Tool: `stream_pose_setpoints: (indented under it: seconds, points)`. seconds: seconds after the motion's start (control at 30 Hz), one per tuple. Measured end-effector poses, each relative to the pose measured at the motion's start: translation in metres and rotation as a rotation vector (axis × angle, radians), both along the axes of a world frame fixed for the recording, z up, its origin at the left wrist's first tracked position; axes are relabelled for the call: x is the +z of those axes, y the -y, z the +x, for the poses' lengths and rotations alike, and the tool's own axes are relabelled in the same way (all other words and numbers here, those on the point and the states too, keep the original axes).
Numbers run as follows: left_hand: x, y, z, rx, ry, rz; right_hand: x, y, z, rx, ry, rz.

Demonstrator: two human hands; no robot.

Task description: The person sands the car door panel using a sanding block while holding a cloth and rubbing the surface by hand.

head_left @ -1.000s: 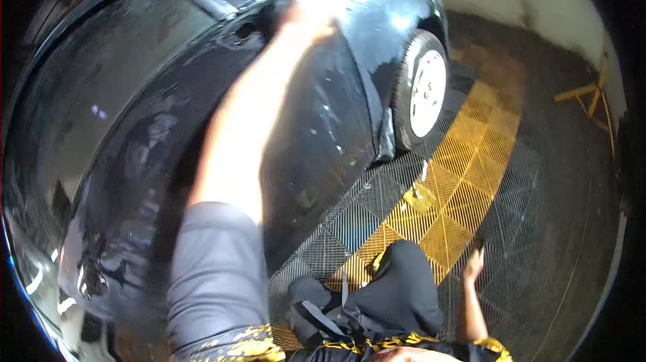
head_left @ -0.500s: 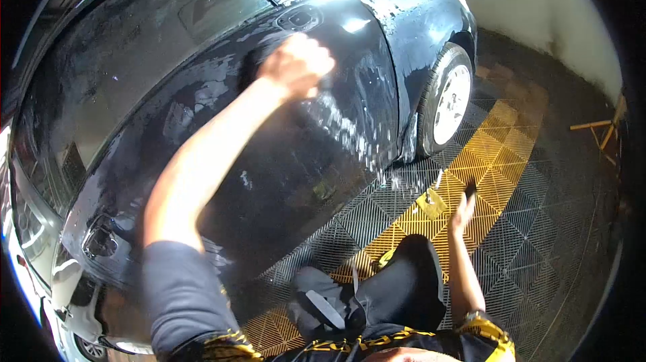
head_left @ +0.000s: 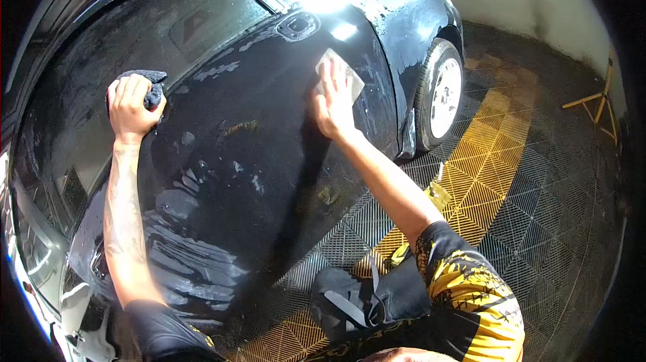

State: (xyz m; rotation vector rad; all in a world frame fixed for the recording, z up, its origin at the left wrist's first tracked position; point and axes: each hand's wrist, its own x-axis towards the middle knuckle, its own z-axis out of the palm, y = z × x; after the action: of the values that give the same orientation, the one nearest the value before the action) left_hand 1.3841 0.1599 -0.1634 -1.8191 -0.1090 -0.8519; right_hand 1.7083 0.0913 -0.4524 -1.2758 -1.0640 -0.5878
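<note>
My left hand [head_left: 133,110] is closed around a bunched, dark wet cloth [head_left: 153,79] near the lower edge of the side window. Part of the cloth is hidden in the palm. On the dark car door [head_left: 249,133], my right hand [head_left: 333,103] lies with its fingers extended over a greyish square sheet that looks like sandpaper [head_left: 355,86], holding it against the panel. The door is wet, with pale streaks and dull patches. An opening for a mirror mount or handle [head_left: 298,25] sits just above the right hand.
The front wheel [head_left: 444,89] and fender stand to the right. Black and yellow grid tiles [head_left: 484,140] cover the floor, with a small yellow item [head_left: 437,195] on them. A yellow stand [head_left: 599,103] is by the wall. A bright reflection glares near the windshield.
My left hand has moved left with the cloth, from the upper door where water was running down. My right hand has risen from above the floor onto the door, pressing the sheet.
</note>
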Motion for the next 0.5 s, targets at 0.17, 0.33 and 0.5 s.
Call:
stream_pose_setpoints:
  seconds: [0.17, 0.33, 0.5]
  points:
    - [-0.001, 0.002, 0.001, -0.022, 0.034, 0.014, 0.017, -0.03, 0.097, -0.428, -0.141, -0.184]
    - [0.0, 0.001, 0.003, -0.042, 0.046, 0.04, 0.007, -0.019, 0.054, -0.002, 0.07, 0.216]
    - [0.0, -0.002, 0.001, -0.077, 0.051, 0.065, 0.018, -0.026, 0.066, -0.049, -0.084, 0.179]
